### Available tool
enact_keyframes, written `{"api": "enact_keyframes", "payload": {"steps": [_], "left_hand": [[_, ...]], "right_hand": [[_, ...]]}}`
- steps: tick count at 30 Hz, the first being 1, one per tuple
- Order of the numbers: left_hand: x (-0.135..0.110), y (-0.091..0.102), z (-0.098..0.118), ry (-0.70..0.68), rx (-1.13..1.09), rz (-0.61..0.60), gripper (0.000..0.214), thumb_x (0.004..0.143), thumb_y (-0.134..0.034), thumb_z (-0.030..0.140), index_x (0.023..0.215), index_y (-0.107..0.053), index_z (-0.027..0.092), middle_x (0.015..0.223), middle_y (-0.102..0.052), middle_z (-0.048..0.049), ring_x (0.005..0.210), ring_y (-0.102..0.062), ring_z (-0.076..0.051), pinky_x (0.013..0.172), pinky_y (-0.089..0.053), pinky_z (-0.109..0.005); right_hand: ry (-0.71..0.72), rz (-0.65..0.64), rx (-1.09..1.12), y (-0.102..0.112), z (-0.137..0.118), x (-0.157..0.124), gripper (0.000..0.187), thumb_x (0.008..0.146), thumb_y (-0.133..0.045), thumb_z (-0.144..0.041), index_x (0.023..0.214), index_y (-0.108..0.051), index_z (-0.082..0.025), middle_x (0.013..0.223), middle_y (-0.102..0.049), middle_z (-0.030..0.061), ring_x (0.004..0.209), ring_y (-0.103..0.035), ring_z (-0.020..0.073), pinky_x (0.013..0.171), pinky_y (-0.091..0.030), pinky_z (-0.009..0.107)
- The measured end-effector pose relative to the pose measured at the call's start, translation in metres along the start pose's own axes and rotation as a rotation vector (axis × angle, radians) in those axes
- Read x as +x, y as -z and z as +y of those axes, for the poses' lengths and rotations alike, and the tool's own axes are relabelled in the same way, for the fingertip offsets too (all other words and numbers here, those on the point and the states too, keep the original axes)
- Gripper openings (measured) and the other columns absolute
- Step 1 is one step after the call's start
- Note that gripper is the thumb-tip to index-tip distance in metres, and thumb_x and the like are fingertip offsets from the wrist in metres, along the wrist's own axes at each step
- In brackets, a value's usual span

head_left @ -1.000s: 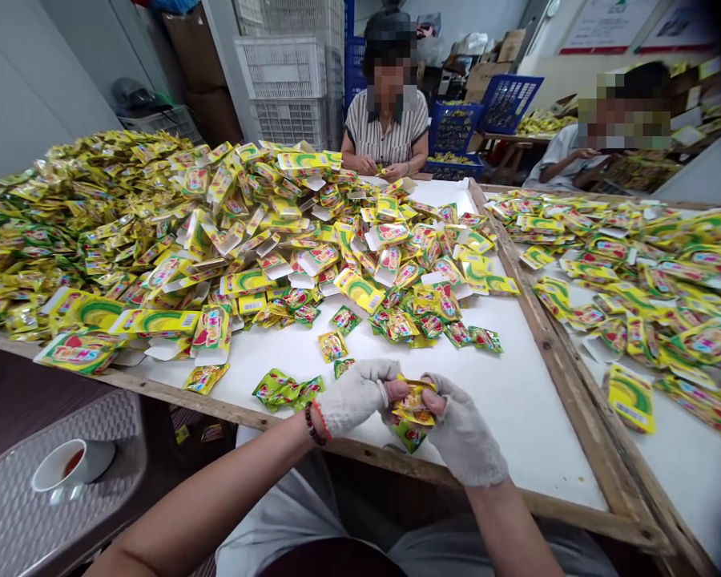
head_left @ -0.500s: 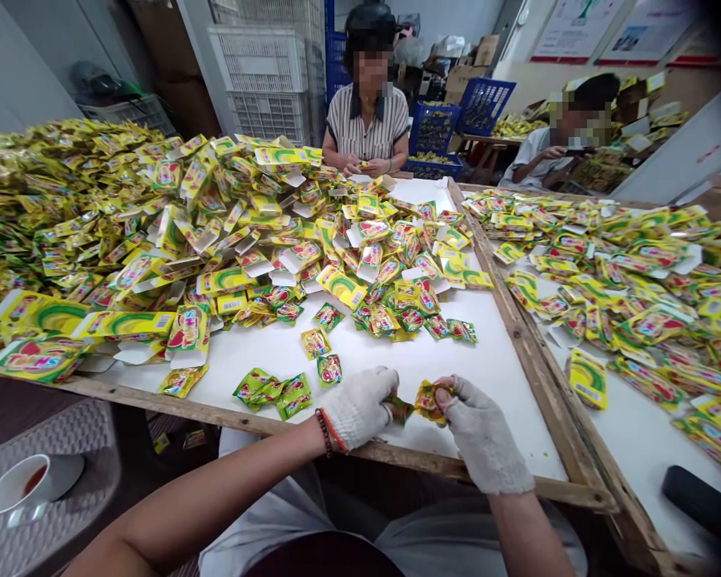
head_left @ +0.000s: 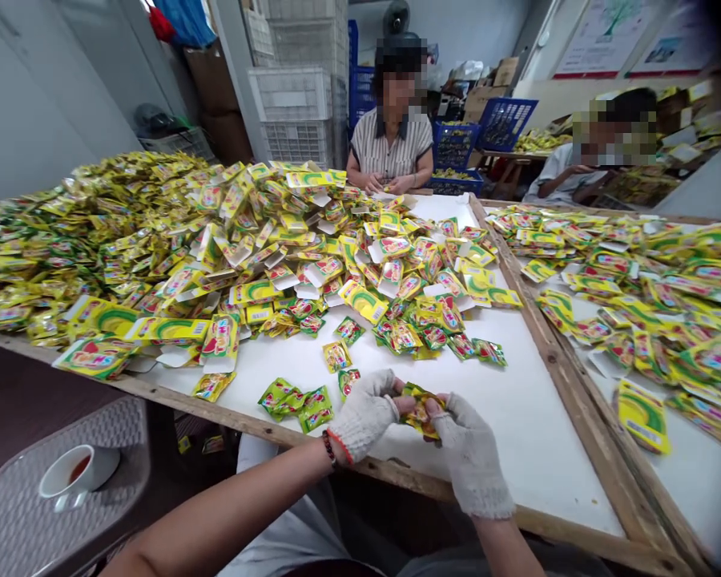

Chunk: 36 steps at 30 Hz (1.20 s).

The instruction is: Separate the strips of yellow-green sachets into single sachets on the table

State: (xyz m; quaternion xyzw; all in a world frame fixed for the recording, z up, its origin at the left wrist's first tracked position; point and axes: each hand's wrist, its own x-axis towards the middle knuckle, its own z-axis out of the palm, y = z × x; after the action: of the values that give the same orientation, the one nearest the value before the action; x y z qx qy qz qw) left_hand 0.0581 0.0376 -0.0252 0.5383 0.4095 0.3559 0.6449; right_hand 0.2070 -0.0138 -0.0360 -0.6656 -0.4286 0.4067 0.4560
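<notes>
The sachets are glossy yellow and green with red patches. The left glove and right glove are off-white knit flecked with grey. A bracelet shows dark beads and a red-orange thread. The worktop is white, with a brown wooden edge. Beyond its far edge, a co-worker's blouse has dark-and-white stripes, near a blue crate.

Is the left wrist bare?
No, the left hand wears a white knit glove, and a dark beaded bracelet sits on the wrist just behind it.
</notes>
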Motion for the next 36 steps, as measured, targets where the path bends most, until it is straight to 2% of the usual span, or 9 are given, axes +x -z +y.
{"api": "enact_keyframes", "payload": {"steps": [7,10,14,18,21,23,26,30,36], "left_hand": [[0.003,0.003,-0.005,-0.067,-0.031,0.128,0.031,0.062,-0.075,0.030,0.072,-0.049,0.016,0.066,-0.044,0.0051,0.061,-0.040,-0.008,0.056,-0.034,-0.020],[0.001,0.006,0.003,-0.081,-0.020,0.111,0.030,0.063,-0.075,0.031,0.072,-0.050,0.015,0.066,-0.049,0.0036,0.062,-0.045,-0.009,0.056,-0.038,-0.021],[0.006,0.022,0.021,-0.174,0.230,0.023,0.021,0.076,-0.064,0.033,0.077,-0.051,0.016,0.074,-0.056,-0.0007,0.066,-0.053,-0.013,0.060,-0.045,-0.026],[0.035,0.082,0.051,-0.498,0.932,0.215,0.009,0.082,-0.053,0.024,0.086,-0.058,0.018,0.094,-0.055,-0.0058,0.087,-0.053,-0.018,0.080,-0.045,-0.030],[0.060,0.145,0.076,-0.437,1.196,0.477,0.027,0.076,-0.049,0.014,0.102,-0.056,0.016,0.107,-0.050,-0.0120,0.097,-0.049,-0.024,0.084,-0.041,-0.037],[0.071,0.179,0.089,-0.253,1.464,0.651,0.039,0.070,-0.055,0.015,0.109,-0.054,0.016,0.117,-0.045,-0.0146,0.103,-0.045,-0.029,0.085,-0.039,-0.041],[0.072,0.201,0.101,-0.112,1.642,0.690,0.028,0.072,-0.054,0.017,0.099,-0.058,0.018,0.117,-0.046,-0.0137,0.107,-0.043,-0.031,0.086,-0.037,-0.043],[0.051,0.165,0.101,-0.279,1.681,0.518,0.018,0.083,-0.046,0.025,0.094,-0.059,0.019,0.113,-0.048,-0.0109,0.107,-0.044,-0.028,0.090,-0.036,-0.041],[0.018,0.091,0.086,-0.381,1.458,-0.284,0.037,0.073,-0.066,0.043,0.101,-0.057,0.020,0.106,-0.053,-0.0066,0.093,-0.052,-0.023,0.077,-0.044,-0.032]], "right_hand": [[0.086,0.162,-0.124,-0.009,-0.003,0.004,0.040,0.072,-0.062,-0.056,0.091,-0.058,-0.022,0.086,-0.068,0.0074,0.077,-0.063,0.0238,0.068,-0.051,0.034],[0.063,0.003,0.100,-0.017,-0.010,0.009,0.053,0.069,-0.066,-0.054,0.108,-0.054,-0.021,0.099,-0.068,0.0085,0.078,-0.066,0.0231,0.068,-0.053,0.034],[-0.014,-0.174,0.226,-0.028,-0.012,0.019,0.046,0.068,-0.067,-0.052,0.098,-0.058,-0.019,0.079,-0.070,0.0056,0.054,-0.063,0.0189,0.052,-0.051,0.032],[-0.066,-0.105,0.186,-0.029,-0.003,0.028,0.040,0.063,-0.070,-0.053,0.080,-0.059,-0.018,0.061,-0.066,0.0029,0.043,-0.054,0.0144,0.042,-0.044,0.027],[-0.083,-0.133,0.164,-0.028,0.001,0.027,0.042,0.059,-0.071,-0.056,0.073,-0.059,-0.018,0.051,-0.061,0.0006,0.038,-0.047,0.0116,0.039,-0.040,0.025],[-0.093,-0.159,0.190,-0.027,0.000,0.025,0.045,0.057,-0.071,-0.058,0.073,-0.060,-0.018,0.052,-0.062,0.0011,0.038,-0.048,0.0120,0.039,-0.041,0.026],[-0.092,-0.127,0.245,-0.027,-0.003,0.023,0.049,0.057,-0.071,-0.061,0.078,-0.060,-0.018,0.057,-0.065,0.0023,0.041,-0.053,0.0138,0.042,-0.044,0.027],[-0.071,-0.048,0.278,-0.026,-0.004,0.024,0.054,0.064,-0.067,-0.064,0.088,-0.060,-0.017,0.069,-0.069,0.0057,0.050,-0.061,0.0178,0.047,-0.049,0.029],[-0.051,-0.026,0.240,-0.024,0.004,0.022,0.050,0.067,-0.068,-0.056,0.096,-0.061,-0.016,0.082,-0.070,0.0064,0.052,-0.063,0.0181,0.049,-0.052,0.030]]}}
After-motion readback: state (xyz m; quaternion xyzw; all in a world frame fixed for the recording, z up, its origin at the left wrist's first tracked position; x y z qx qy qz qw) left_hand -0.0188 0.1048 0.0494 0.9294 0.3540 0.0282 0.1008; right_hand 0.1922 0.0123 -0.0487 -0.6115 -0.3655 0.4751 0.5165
